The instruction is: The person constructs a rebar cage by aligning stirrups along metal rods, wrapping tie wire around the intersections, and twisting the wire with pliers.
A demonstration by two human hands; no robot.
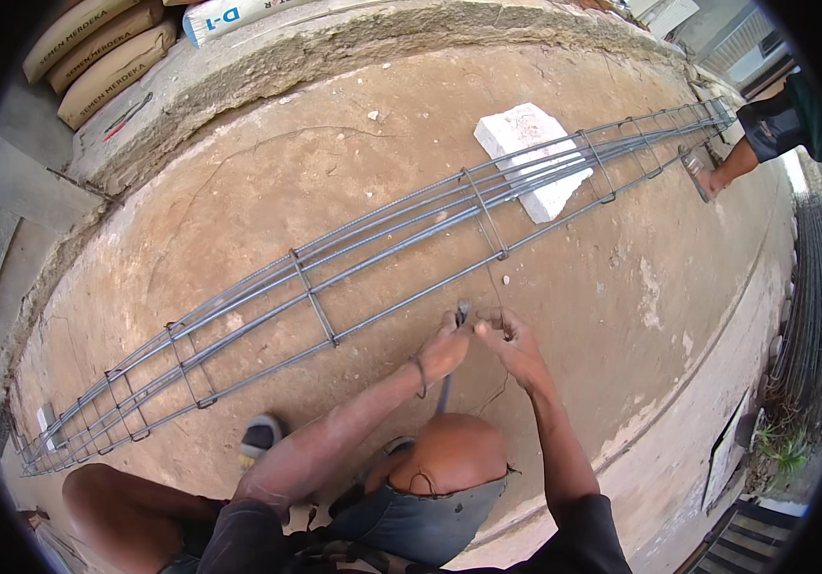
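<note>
I'm seeing the grey tool [464,310] poking out at the far side of the L hand [444,346], whose fingers are wrapping tight round it. A blue-grey length is showing just below that hand; can't tell if it's part of the same tool. The thin wire [498,285] is running btwn the rebar cage [481,205] and the R hand [514,349], its near end meeting the fingers there. R thumb & fingers are curling close tog., just right of the L hand; I can't tell whether they're pinching the wire.

The cage is lying beyond both hands, well apart from them, stretching diagonally from near L to far R w/ its rect. ties spaced along the bars. It's resting over a white block [511,131] on the far R part, and a small pale block [46,421] is sitting by its L end.

Another person's sandalled foot [703,182] is standing close to the far R end. Far L, brown bags [119,77] are lying stacked, a red-handled tool [124,122] resting on the concrete ledge [181,100] nearby. Long dark rods [808,316] are lying along the R edge.
</note>
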